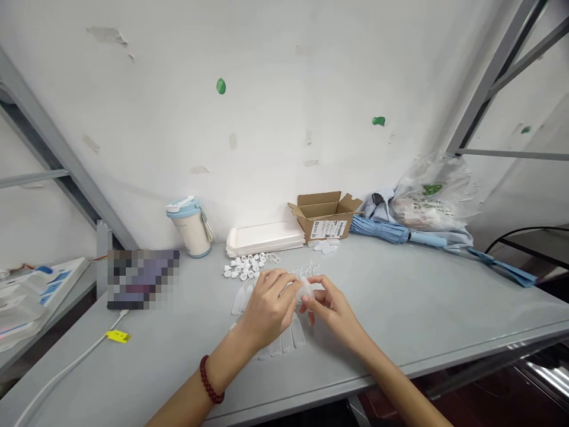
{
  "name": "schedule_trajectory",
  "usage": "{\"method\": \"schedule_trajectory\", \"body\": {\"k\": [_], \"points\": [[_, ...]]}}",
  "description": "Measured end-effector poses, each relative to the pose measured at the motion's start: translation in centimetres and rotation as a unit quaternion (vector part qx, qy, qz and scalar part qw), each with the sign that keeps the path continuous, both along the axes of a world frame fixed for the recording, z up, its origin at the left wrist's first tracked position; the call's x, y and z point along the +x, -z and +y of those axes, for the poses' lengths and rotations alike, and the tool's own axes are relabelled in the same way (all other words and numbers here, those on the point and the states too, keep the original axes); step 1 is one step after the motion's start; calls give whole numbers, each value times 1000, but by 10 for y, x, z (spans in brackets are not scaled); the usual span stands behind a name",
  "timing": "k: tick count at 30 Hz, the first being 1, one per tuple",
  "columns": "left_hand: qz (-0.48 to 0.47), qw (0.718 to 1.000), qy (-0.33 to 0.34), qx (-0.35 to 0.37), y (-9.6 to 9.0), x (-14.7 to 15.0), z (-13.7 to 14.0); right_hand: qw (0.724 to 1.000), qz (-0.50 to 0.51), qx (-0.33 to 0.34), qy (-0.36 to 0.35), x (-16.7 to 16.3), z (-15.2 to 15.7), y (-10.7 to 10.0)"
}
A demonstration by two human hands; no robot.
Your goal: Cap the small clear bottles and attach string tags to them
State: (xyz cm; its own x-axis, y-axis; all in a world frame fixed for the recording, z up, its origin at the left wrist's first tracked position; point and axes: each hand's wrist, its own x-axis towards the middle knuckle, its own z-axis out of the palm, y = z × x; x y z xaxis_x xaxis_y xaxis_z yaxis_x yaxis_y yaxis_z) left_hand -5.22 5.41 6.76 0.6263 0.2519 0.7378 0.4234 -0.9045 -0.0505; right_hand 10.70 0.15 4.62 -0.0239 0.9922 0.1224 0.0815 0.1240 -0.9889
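My left hand, with a dark red bead bracelet at the wrist, is closed at the fingertips on a small translucent white plastic piece. From the other side, the thumb and fingers of my right hand grip that same piece. Fingers cover part of it, so its exact kind is unclear. Under and beside my left hand lie several flat translucent plastic pieces, partly hidden. Just beyond it is a loose group of small white caps. Thin curved clear bits lie past my fingertips.
At the back stand a cream-and-blue cup, stacked white trays and an open cardboard box. A folded blue umbrella and plastic bag lie right. A pixelated device with a white cable is left.
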Motion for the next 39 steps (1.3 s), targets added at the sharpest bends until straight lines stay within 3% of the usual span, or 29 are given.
{"method": "schedule_trajectory", "body": {"k": [5, 10, 16, 21, 25, 39], "points": [[35, 993, 36, -108, -5, -1, -6, 994, 104, -28, -23, 0, 0, -4], [13, 994, 27, -102, -2, 3, -6, 989, 132, -55, -43, 1, -1, -8], [18, 993, 33, -109, 0, -2, -17, 993, 64, -49, -84, 9, -2, -15], [17, 988, 14, -152, 11, -10, -39, 977, -17, -126, -171, 21, -4, -16], [58, 978, 10, -201, 18, -10, -48, 961, -69, -173, -202, 28, -6, -15], [79, 966, -12, -244, 18, -1, -42, 962, -132, -169, -167, 32, -5, -13]]}}
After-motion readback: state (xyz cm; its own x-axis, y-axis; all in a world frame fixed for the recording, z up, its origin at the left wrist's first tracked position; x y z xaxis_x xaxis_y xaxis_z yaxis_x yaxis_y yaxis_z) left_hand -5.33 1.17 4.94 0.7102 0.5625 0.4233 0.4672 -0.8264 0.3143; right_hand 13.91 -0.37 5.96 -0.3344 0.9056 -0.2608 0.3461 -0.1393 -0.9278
